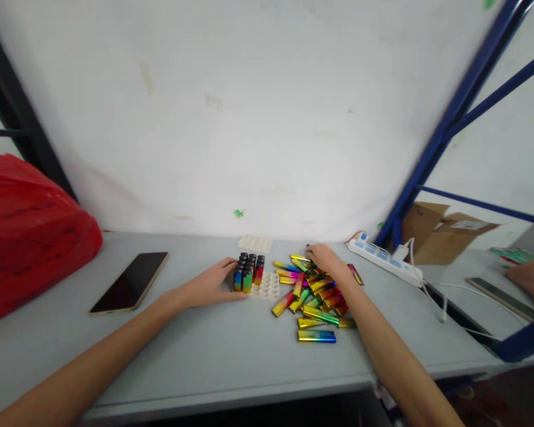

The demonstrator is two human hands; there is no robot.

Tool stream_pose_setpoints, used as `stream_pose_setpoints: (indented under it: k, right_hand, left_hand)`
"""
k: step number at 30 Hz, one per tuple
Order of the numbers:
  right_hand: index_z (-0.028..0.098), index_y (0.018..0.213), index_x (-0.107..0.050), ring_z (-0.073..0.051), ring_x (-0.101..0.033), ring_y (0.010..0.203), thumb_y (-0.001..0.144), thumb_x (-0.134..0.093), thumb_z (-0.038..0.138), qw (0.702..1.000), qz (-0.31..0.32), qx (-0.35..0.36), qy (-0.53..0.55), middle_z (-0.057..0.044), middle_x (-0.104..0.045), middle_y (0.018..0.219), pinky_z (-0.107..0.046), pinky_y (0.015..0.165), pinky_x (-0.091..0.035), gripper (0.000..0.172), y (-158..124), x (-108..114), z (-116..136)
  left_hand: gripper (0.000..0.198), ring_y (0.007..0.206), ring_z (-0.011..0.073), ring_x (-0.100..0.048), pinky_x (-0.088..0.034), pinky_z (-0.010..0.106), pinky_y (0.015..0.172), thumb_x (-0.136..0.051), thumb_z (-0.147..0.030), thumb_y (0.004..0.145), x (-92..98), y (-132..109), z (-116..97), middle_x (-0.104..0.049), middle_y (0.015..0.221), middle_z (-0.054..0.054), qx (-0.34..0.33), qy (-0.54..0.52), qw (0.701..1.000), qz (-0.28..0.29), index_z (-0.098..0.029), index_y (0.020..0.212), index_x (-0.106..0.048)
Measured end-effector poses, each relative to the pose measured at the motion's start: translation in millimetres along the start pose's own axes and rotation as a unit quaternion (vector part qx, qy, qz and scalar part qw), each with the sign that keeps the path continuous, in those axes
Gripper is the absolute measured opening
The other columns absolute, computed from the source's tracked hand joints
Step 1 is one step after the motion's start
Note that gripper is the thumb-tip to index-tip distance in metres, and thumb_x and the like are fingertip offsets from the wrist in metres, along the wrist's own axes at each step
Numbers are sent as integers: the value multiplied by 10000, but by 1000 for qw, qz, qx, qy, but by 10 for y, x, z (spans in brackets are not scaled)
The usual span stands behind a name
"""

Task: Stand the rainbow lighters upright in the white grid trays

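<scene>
A white tray with round holes (pixel 269 289) lies on the grey table, and several rainbow-coloured lighters (pixel 248 273) stand upright in its left half. My left hand (pixel 213 285) rests against the tray's left side, fingers curved around the standing lighters. To the right lies a loose pile of shiny multicoloured lighters (pixel 317 295). My right hand (pixel 324 258) reaches over the far end of that pile with its fingers closed down on the lighters; what it grips is hidden.
A second empty white tray (pixel 255 243) sits near the wall. A phone (pixel 130 281) lies at left beside a red plastic bag (pixel 22 231). A white power strip (pixel 385 257) with cables, blue shelf posts, cardboard boxes and another person's hand (pixel 530 280) are at right.
</scene>
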State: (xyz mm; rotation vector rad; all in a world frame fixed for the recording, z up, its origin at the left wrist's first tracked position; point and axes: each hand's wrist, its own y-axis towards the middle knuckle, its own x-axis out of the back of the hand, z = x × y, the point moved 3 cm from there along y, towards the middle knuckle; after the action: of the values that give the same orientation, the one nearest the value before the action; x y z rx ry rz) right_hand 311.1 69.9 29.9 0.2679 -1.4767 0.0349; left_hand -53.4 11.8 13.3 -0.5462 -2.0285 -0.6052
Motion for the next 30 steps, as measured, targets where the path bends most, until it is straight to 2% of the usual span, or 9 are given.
stream_pose_setpoints:
  k: [6, 10, 12, 14, 17, 20, 23, 25, 30]
  right_hand:
    - [184, 1227, -723, -244, -731, 1078, 976, -655, 160, 999, -26, -4, 38, -132, -804, 1127, -311, 978, -491, 261, 44, -17, 65]
    - [188, 1252, -670, -240, -724, 1044, 944, -648, 183, 975, -122, 27, 183, -117, -784, 1101, -359, 982, -523, 309, 62, 31, 102]
    - [193, 1168, -671, -236, -732, 960, 938, -644, 279, 943, -137, 19, 302, -100, -766, 1041, -362, 903, -557, 247, 54, 43, 141]
    - [215, 1082, -638, -205, -714, 792, 919, -649, 424, 891, -98, 1, 443, -53, -730, 937, -319, 727, -557, 265, 24, 37, 229]
    - [252, 1070, -550, -123, -583, 561, 877, -658, 570, 784, -16, 10, 620, 16, -688, 857, -235, 527, -426, 387, -80, 74, 463]
    - [283, 1113, -506, -72, -358, 434, 851, -702, 609, 730, 45, 28, 682, 95, -588, 698, -192, 452, -266, 461, -217, 168, 720]
    - [279, 1063, -520, -62, -212, 434, 831, -736, 640, 710, 67, 31, 700, 135, -405, 598, -185, 445, -177, 481, -318, 239, 917]
    - [249, 914, -531, -62, -171, 450, 847, -688, 719, 707, 58, 26, 704, 126, -309, 578, -195, 447, -152, 500, -352, 244, 1008]
    - [252, 604, -361, -67, -123, 453, 903, -532, 739, 718, 20, -20, 696, 100, -200, 535, -227, 428, -105, 597, -379, 155, 1136]
  left_hand:
    - [882, 1386, 419, -608, -483, 546, 1227, -793, -768, 801, 6, -8, -23, -606, 1510, 193, -7, 3, 1000, -6, -184, 1437, -609]
    - [880, 1406, 428, -591, -477, 545, 1234, -814, -757, 779, 10, -6, -30, -601, 1519, 183, 4, 0, 1000, 1, -214, 1443, -619]
    - [871, 1401, 427, -597, -476, 546, 1235, -822, -752, 772, 14, -4, -33, -609, 1513, 172, 6, -3, 1000, 0, -229, 1440, -627]
    - [879, 1391, 422, -605, -475, 545, 1235, -815, -760, 774, 12, -4, -35, -611, 1512, 173, 3, -1, 1000, 0, -220, 1441, -625]
    - [871, 1372, 406, -621, -499, 509, 1217, -807, -772, 782, 8, -7, -32, -630, 1499, 162, -7, 2, 1000, -9, -208, 1423, -634]
    - [866, 1358, 401, -635, -514, 494, 1200, -820, -766, 778, 3, -11, -19, -648, 1485, 151, -11, 3, 1000, -19, -210, 1415, -639]
    - [862, 1354, 396, -639, -504, 526, 1203, -815, -753, 802, -4, -15, -11, -640, 1488, 160, -21, 3, 1000, -20, -207, 1439, -615]
    - [855, 1358, 392, -635, -498, 538, 1207, -809, -739, 821, -6, -16, -10, -629, 1497, 165, -25, 3, 1000, -18, -199, 1449, -601]
    - [913, 1414, 390, -588, -452, 522, 1250, -781, -762, 833, -5, -16, -31, -583, 1539, 190, -8, 5, 1000, 4, -158, 1481, -561]
